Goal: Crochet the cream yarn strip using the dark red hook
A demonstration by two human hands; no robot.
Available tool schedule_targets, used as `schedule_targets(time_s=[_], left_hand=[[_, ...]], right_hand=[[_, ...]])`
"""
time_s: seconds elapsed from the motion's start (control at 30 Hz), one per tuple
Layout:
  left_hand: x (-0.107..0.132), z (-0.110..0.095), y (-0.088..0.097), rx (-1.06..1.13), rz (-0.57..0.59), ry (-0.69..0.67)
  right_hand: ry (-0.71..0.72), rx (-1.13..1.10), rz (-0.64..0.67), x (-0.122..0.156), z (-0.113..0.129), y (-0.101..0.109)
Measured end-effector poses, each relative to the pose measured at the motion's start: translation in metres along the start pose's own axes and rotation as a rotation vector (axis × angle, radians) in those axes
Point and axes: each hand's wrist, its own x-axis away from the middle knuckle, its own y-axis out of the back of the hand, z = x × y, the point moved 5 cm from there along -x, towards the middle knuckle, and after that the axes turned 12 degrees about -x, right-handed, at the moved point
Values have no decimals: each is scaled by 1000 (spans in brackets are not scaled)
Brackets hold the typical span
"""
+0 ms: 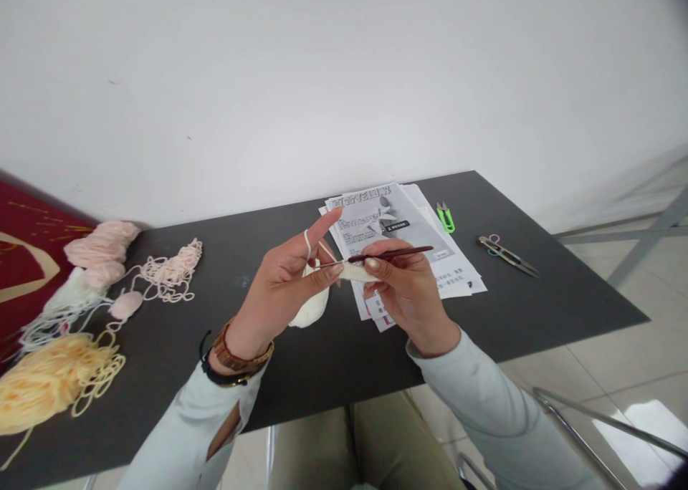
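Note:
My right hand [404, 282] is closed around a crochet hook [395, 253] with a dark red handle, its thin shaft pointing left. Below the hook is a small cream crocheted piece [357, 272], pinched by my left hand [294, 266] at its left end and touched by my right fingers. White yarn loops over my raised left index finger and runs down to the hook tip. Partly behind my left hand, a cream yarn ball [312, 308] rests on the table. The hook's tip is hard to make out near my left thumb.
On the dark table [226, 347], printed sheets [451, 274] lie beyond my hands. Green thread snips [445, 218] and metal scissors [508, 256] are at the right. Pink yarn [102, 245], loose pink strands [172, 271], and yellow yarn [48, 382] lie left, beside a red bag [32, 261].

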Motion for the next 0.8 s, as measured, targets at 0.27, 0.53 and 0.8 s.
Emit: schedule_targets(time_s=[0.27, 0.53, 0.8], left_hand=[[-1, 3, -7, 250, 96, 38], [1, 0, -6, 51, 148, -134], [2, -3, -6, 16, 133, -188]], right_hand=[[6, -19, 31, 2, 4, -4], [62, 25, 87, 2, 7, -2], [74, 0, 149, 4, 9, -7]])
